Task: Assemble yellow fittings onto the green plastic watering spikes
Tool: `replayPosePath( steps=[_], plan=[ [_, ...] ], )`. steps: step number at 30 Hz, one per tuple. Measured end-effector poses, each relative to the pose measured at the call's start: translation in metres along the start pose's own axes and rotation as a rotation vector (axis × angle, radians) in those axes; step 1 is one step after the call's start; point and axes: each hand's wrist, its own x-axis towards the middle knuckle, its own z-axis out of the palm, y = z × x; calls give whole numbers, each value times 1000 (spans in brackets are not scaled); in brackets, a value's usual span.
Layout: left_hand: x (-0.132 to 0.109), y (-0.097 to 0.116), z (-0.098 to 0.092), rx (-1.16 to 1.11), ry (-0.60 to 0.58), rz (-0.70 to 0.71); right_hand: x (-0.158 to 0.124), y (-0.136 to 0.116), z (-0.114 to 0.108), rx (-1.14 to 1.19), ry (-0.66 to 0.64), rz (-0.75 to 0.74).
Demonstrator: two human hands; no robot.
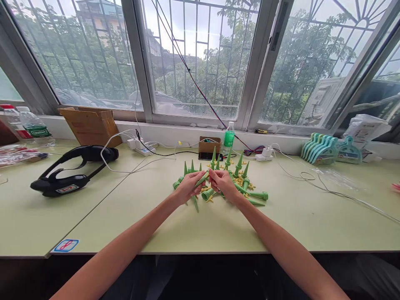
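Left hand (188,187): grip closed round green plastic spike (202,179) | right hand (223,182): grip pinched on its far end | worktop (200,233): yellow pieces (240,181) at right

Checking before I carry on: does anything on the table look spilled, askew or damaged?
Small yellow pieces lie strewn among the green spikes by the right hand; some spikes stand, others lie flat, so that patch looks untidy. No damage shows.

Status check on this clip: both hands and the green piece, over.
Left hand holding green spike. Right hand at its far end, exact hold unclear. More green spikes and yellow pieces crowded close by.
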Motion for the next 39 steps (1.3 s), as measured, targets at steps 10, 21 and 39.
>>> replayPosePath(
  steps=[10, 21, 39],
  plan=[
    [2, -1, -1, 1, 4, -15, 1, 2, 0, -39, 27, 35],
    [0, 1, 0, 29, -15, -8, 1, 2, 0, -32, 24, 29],
    [1, -4, 2, 316, 136, 250, 2, 3, 1, -42, 63, 28]
  ],
)
